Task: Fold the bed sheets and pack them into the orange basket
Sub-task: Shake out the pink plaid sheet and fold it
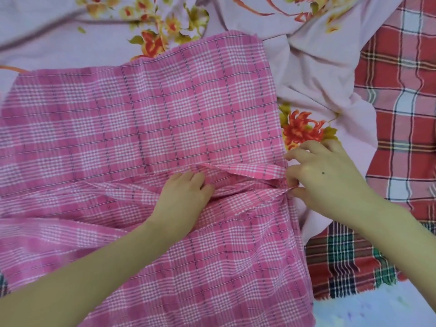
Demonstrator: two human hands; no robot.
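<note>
Item: pink plaid sheet (146, 119), fine white and dark check, lying spread across the middle and left of the view on top of other bedding, its right edge running down from top centre to the bottom. A raised, rumpled fold crosses it from side to side about halfway down. Left hand (186, 192): on that fold near its middle, fingers curled down into the cloth and holding it. Right hand (323, 175): at the sheet's right edge where the fold ends, thumb and fingertips pinching the bunched hem; remaining fingers spread loosely. Beneath and beyond: lilac floral sheet (313, 74), creased, with orange and yellow blooms, filling the top and reaching down beside the right hand. Far right: red plaid sheet (401, 95), wrinkled. Lower right: red-and-green plaid cloth (342, 260), frayed edge, next to a pale blue patch (377, 310).
</note>
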